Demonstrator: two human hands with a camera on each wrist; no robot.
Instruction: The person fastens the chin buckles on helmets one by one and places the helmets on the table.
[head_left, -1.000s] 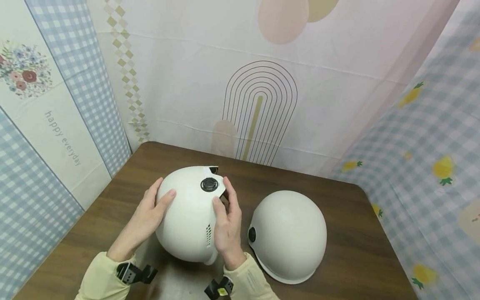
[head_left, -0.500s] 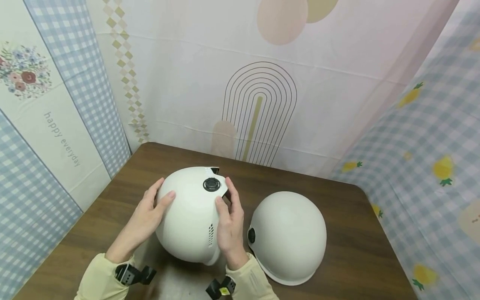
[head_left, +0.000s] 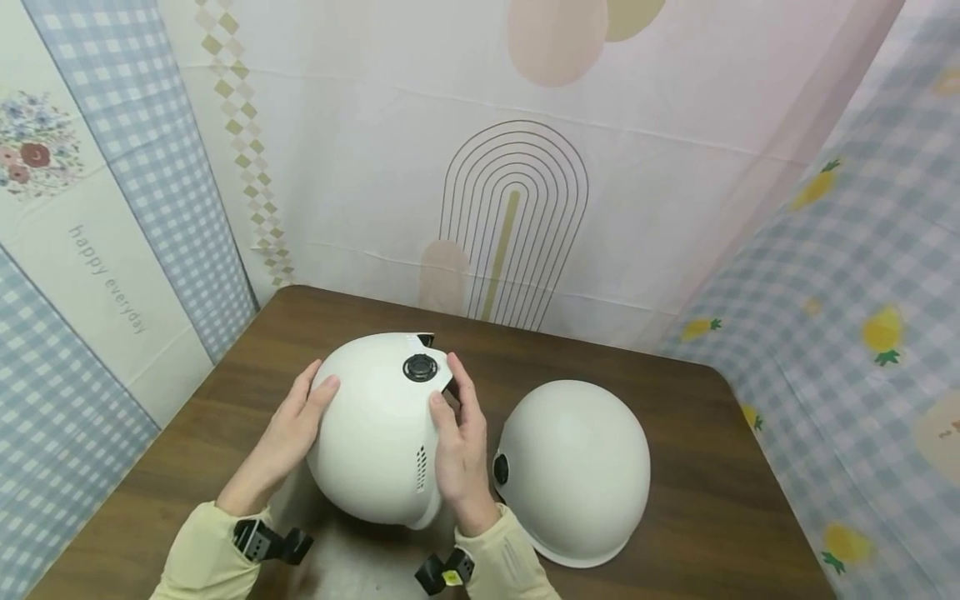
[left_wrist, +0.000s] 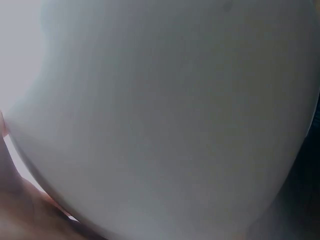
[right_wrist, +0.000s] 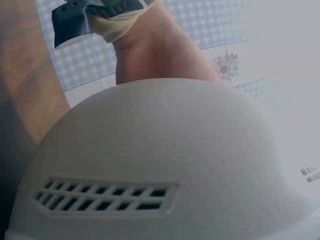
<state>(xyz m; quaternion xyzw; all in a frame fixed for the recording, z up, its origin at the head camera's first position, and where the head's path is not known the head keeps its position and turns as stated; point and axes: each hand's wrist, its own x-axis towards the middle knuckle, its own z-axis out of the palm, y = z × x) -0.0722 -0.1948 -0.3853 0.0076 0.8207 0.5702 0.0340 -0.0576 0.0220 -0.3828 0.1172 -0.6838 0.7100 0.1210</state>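
A glossy white helmet (head_left: 367, 433) with a round black dial (head_left: 420, 367) and a slotted vent (head_left: 422, 469) is held between both hands at the table's middle left. My left hand (head_left: 292, 421) holds its left side, thumb on the shell. At the opening's edge, my right hand (head_left: 461, 450) grips the helmet, thumb outside and fingers reaching over the rim. The shell fills the left wrist view, and the vent (right_wrist: 105, 196) shows large in the right wrist view. Just right of that hand, a second white helmet (head_left: 577, 471) sits dome up, with a black dial (head_left: 502, 469) on its left.
Both helmets are on a brown wooden table (head_left: 697, 467) with rounded far corners. A patterned cloth (head_left: 360, 167) hangs behind it, with checked cloths at the left and right sides. Black wrist cameras are strapped over the pale yellow sleeves (head_left: 206, 554).
My left thumb has slid slightly left on the shell. The held helmet and my right hand have shifted a little to the right. The head view has turned slightly.
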